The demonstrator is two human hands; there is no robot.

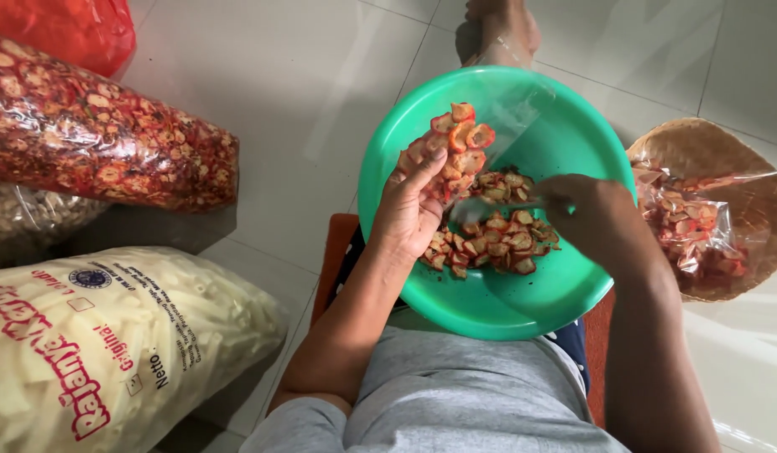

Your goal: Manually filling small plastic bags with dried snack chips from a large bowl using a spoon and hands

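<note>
Head view, looking down onto a lap and a white tiled floor [321, 84].

Centre: a round green plastic basin [565, 294] resting on the lap, holding a loose heap of red-edged snack chips [498, 243] in its middle. Left hand [409, 210] over the basin's left side, grip closed around a handful of the same chips [456, 143], piled up above the fingers. Clear plastic bag [514, 105] held open against that handful, its thin film reaching to the basin's far rim. Right hand [586, 205] coming in from the right, fingers curled down at the bag and the heap; grip there partly hidden, so cannot tell whether closed on anything.

Right edge of the floor: a shallow woven basket [741, 168] just beside the basin, with a filled clear packet of red chips [686, 226] lying in it.

Left side of the floor: three large sacks. Nearest, a bulky clear sack of pale stick-shaped snacks [112, 335], printed with red lettering and a small round dark-blue emblem. Beyond it, a long clear sack of red-and-cream chips [103, 143] lying across. Between them at the left edge, part of a sack of pale pieces [28, 214]. Top left corner: a red plastic bag [70, 29].

Top centre: a bare foot [506, 29] on the tiles.
</note>
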